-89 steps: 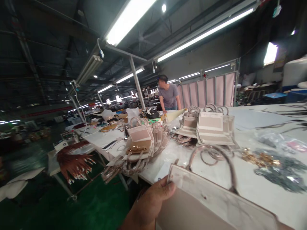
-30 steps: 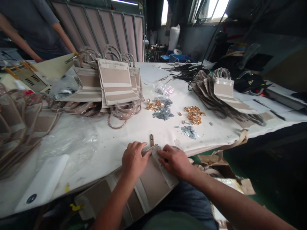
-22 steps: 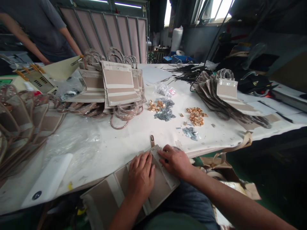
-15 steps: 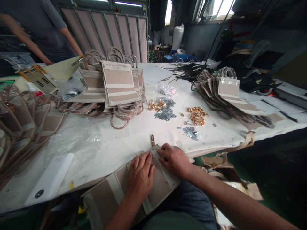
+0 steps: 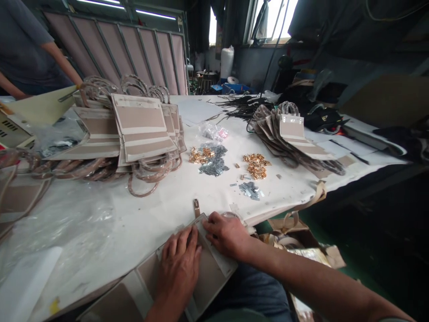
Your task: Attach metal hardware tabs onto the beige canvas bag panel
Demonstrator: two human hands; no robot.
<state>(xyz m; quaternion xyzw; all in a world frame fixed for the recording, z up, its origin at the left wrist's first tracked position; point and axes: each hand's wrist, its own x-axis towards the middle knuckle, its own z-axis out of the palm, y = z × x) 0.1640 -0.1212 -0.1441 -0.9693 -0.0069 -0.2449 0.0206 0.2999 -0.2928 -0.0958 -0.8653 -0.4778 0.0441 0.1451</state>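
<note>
A flat beige bag panel (image 5: 211, 273) with pale strips lies tilted across the table's front edge and my lap. My left hand (image 5: 179, 259) rests flat on it, fingers spread a little. At the panel's upper corner, my right hand (image 5: 226, 235) is closed with curled fingers; whatever its fingertips hold is hidden. Just beyond that corner a small strap with a metal piece (image 5: 196, 205) sticks out onto the table. Farther back lie gold metal pieces (image 5: 257, 166) and thin grey plates (image 5: 250, 190), with a second gold pile (image 5: 201, 155) beside more grey plates (image 5: 214, 162).
Stacked beige bags (image 5: 140, 120) with wrapped handles stand at the left, more bags (image 5: 291, 129) at the right. Clear plastic (image 5: 77, 223) covers the left of the white table (image 5: 161, 223). A person (image 5: 27, 49) stands behind at far left. An open box (image 5: 301, 237) sits below right.
The head view has turned to the right, so the scene sits farther left. Both hands stay at nearly the same places on the panel.
</note>
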